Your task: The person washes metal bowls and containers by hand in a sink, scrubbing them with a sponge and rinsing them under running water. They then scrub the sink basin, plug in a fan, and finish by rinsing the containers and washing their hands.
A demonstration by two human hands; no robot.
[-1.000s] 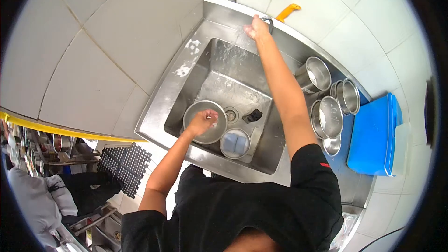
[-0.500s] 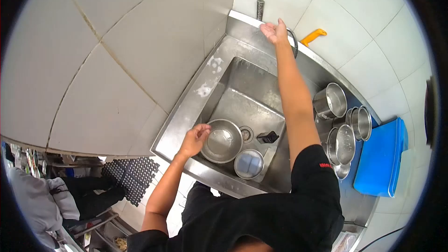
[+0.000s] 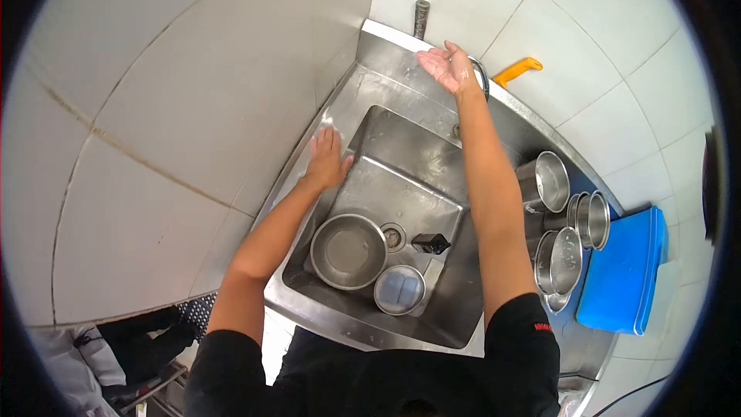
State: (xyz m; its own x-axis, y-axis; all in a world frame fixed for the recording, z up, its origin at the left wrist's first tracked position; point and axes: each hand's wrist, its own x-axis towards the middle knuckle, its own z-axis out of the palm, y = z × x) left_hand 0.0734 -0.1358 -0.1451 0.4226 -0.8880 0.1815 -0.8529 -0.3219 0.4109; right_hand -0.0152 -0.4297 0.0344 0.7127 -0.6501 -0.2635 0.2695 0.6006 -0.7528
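My left hand lies flat on the left rim of the stainless steel sink, fingers stretched out and holding nothing. At the back, my right hand is open with the palm turned up, beside a dark curved tap. Whitish wet traces show on its wrist. Inside the sink sits a round metal bowl, near the front left. A smaller round metal container stands next to it, its surface bluish and reflective. Close by, a small black object lies near the drain.
Metal pots and several stacked pots stand on the right counter. Beyond them leans a blue plastic container. A yellow handle and a dark handle show along the back wall. Tiled wall closes the left side.
My left hand has moved from above the bowl, up and away from me, onto the left rim. My right hand stays near the tap, its palm turned up more. The view has shifted slightly.
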